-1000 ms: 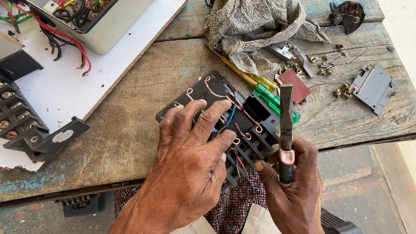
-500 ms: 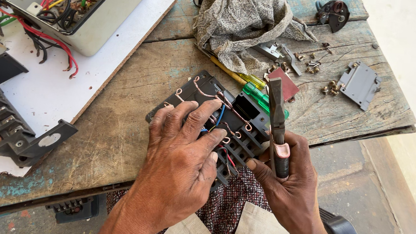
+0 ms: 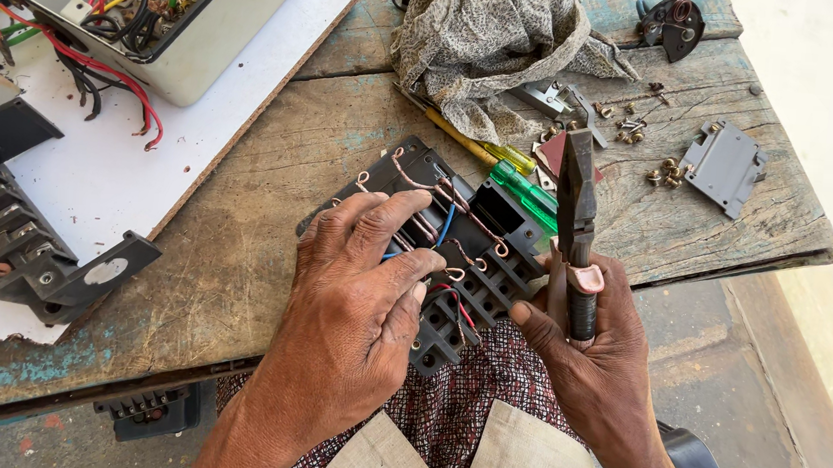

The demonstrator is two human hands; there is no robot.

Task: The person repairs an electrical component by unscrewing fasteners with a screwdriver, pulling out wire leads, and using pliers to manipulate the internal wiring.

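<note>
Black terminal block (image 3: 455, 257) held at near edge of worn wooden table (image 3: 270, 191), partly overhanging lap; left hand (image 3: 361, 289) pressed flat on block, fingers spread over copper wire loops, nothing clasped; right hand (image 3: 587, 349) clenched round handles of pliers (image 3: 575, 218), nose raised just right of block, jaws together, nothing gripped; wiring step judged in hand; pliers nose to be lowered onto one loop; screwdrivers (image 3: 512, 172) and grey cloth (image 3: 494, 40) beyond block.
</note>
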